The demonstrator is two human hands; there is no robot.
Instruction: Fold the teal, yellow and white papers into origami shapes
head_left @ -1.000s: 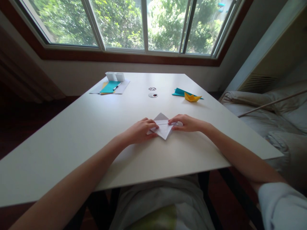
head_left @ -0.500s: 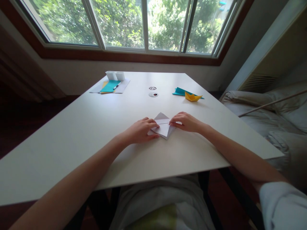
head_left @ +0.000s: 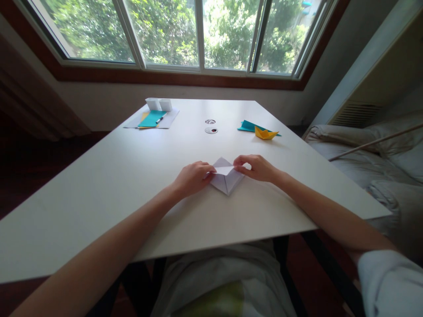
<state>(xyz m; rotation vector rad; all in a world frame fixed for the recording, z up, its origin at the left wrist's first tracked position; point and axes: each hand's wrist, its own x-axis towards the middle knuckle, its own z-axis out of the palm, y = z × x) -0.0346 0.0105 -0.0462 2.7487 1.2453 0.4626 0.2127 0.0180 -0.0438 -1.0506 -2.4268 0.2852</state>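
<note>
A folded sheet of white paper [head_left: 227, 181] lies on the white table in front of me, its shape a diamond with one corner toward me. Its upper layer is partly lifted, and a crease runs down the middle of the near part. At the left corner, my left hand [head_left: 194, 177] pinches the paper's edge between thumb and fingers. My right hand [head_left: 256, 168] pinches the flap at the opposite side, thumb and forefinger together.
Farther right stand a yellow paper boat [head_left: 265, 133] and a teal folded paper plane [head_left: 248, 126]. At the back left, teal paper [head_left: 152, 119] lies under a marker [head_left: 161, 118], near two white paper boxes [head_left: 152, 104]. Two round discs [head_left: 211, 130] sit mid-table.
The paper's upper flap has been raised away from me, showing the creased layer beneath. My left thumb has moved up from the near edge to the flap.
</note>
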